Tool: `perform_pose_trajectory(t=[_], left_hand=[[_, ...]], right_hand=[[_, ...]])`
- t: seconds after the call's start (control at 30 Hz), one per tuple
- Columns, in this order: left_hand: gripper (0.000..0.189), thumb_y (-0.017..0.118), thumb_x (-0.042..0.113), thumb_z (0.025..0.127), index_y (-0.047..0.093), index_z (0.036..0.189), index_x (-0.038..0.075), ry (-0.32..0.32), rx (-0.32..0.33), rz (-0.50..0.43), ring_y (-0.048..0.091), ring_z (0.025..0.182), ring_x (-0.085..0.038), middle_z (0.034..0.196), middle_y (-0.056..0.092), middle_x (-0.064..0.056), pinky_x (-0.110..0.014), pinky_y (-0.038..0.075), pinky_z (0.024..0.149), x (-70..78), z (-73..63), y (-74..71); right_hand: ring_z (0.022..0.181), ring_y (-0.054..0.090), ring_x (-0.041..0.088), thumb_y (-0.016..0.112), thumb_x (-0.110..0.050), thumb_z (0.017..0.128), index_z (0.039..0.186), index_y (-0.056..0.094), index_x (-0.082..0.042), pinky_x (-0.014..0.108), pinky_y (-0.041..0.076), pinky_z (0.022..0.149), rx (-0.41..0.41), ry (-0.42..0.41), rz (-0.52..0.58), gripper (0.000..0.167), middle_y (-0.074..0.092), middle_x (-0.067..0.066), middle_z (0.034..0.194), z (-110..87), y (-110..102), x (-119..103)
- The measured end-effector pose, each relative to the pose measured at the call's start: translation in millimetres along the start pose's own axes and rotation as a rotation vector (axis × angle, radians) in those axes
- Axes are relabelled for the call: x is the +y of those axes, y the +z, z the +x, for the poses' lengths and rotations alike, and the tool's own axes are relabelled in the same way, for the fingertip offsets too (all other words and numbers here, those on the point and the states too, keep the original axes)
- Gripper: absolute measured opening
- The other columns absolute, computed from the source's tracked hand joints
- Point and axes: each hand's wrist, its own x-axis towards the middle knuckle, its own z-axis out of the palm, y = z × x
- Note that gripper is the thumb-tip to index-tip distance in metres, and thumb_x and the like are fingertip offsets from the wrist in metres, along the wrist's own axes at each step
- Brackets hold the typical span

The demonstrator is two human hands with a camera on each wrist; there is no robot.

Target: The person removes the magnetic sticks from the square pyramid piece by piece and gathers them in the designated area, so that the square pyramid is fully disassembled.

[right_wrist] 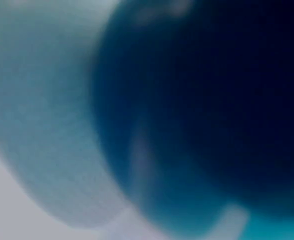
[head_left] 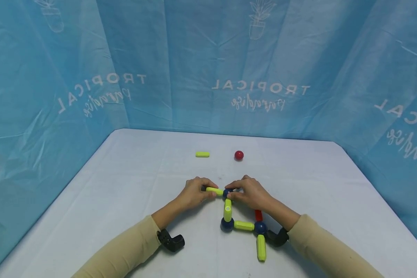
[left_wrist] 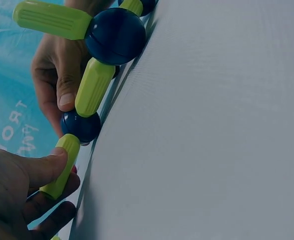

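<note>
My left hand [head_left: 194, 193] pinches a yellow-green magnetic rod [head_left: 214, 191] between thumb and fingers. Its inner end meets a dark blue ball [left_wrist: 82, 126], which my right hand [head_left: 249, 192] grips with thumb and fingertips. From that ball another yellow-green rod [left_wrist: 94, 89] runs to a nearer blue ball [head_left: 227, 225], and a further green rod [left_wrist: 52, 20] sticks up from this one. A sideways rod [head_left: 244, 226] joins it to a third blue ball [head_left: 260, 227], which carries a red rod [head_left: 258, 215], partly hidden by my right arm, and a green rod [head_left: 261, 248] toward me.
Farther back on the white table [head_left: 153, 162] lie a loose yellow-green rod [head_left: 202, 154] and a red ball [head_left: 239, 155]. Blue printed curtains [head_left: 187, 58] surround the table's back and sides. A blurred dark blue ball [right_wrist: 151, 125] fills much of the right wrist view.
</note>
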Motion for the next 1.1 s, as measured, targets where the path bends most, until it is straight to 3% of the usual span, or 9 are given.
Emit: perform_pose_trajectory(t=[0.3,0.47,0.63,0.7,0.8,0.97,1.1], left_hand=[[0.016,0.073,0.024,0.08,0.074,0.096,0.023,0.004,-0.006,0.069,0.052,0.097,-0.015,0.093,0.072,0.008,-0.05,0.031,0.099,-2.1,0.6,-3.0],[0.015,0.073,0.026,0.081,0.074,0.096,0.026,-0.026,-0.003,0.07,0.051,0.099,-0.016,0.094,0.07,0.01,-0.048,0.032,0.096,-4.6,-0.1,-10.1],[0.019,0.071,0.024,0.083,0.072,0.101,0.021,-0.09,0.134,0.015,0.052,0.102,-0.021,0.103,0.067,0.0,-0.042,0.039,0.087,-17.3,5.4,-32.6],[0.021,0.07,0.023,0.084,0.072,0.104,0.018,-0.085,0.195,-0.008,0.052,0.105,-0.024,0.107,0.066,-0.004,-0.042,0.04,0.085,-24.7,11.6,-40.5],[0.023,0.069,0.024,0.085,0.071,0.107,0.017,-0.093,0.228,-0.036,0.048,0.108,-0.025,0.11,0.063,-0.005,-0.043,0.037,0.088,-33.1,23.9,-43.9],[0.025,0.069,0.021,0.086,0.07,0.11,0.015,-0.123,0.264,-0.047,0.046,0.109,-0.026,0.112,0.063,-0.008,-0.051,0.029,0.098,-42.1,49.7,-36.5],[0.026,0.069,0.024,0.086,0.07,0.11,0.014,-0.111,0.311,0.027,0.044,0.11,-0.027,0.109,0.061,-0.01,-0.05,0.026,0.1,-48.9,71.8,-32.0]], right_hand=[[0.081,0.047,0.014,0.07,-0.034,0.083,0.111,0.071,-0.022,0.025,0.036,0.064,-0.002,0.007,-0.013,0.03,0.072,-0.009,0.099,-0.4,3.3,-3.3],[0.082,0.047,0.015,0.069,-0.035,0.084,0.111,0.071,-0.022,0.024,0.036,0.064,-0.004,-0.01,-0.021,0.03,0.071,-0.009,0.101,-0.4,4.0,-6.3],[0.081,0.047,0.014,0.07,-0.034,0.084,0.111,0.071,-0.022,0.023,0.036,0.062,0.002,0.009,-0.014,0.029,0.07,-0.009,0.097,-3.0,0.0,-4.9],[0.08,0.046,0.014,0.07,-0.033,0.083,0.11,0.071,-0.022,0.023,0.036,0.061,0.007,0.026,-0.016,0.029,0.068,-0.01,0.095,-4.1,-1.7,-3.3],[0.08,0.045,0.013,0.07,-0.033,0.083,0.11,0.071,-0.023,0.023,0.035,0.061,0.006,0.027,-0.006,0.029,0.068,-0.011,0.095,-4.3,-2.1,-1.6],[0.082,0.046,0.014,0.07,-0.034,0.084,0.111,0.071,-0.023,0.023,0.036,0.062,-0.016,0.031,0.022,0.03,0.069,-0.01,0.096,-3.4,-0.1,-2.5],[0.083,0.047,0.014,0.07,-0.034,0.083,0.111,0.071,-0.023,0.024,0.037,0.063,-0.015,0.039,0.021,0.03,0.068,-0.011,0.095,-2.3,1.3,-4.1]])
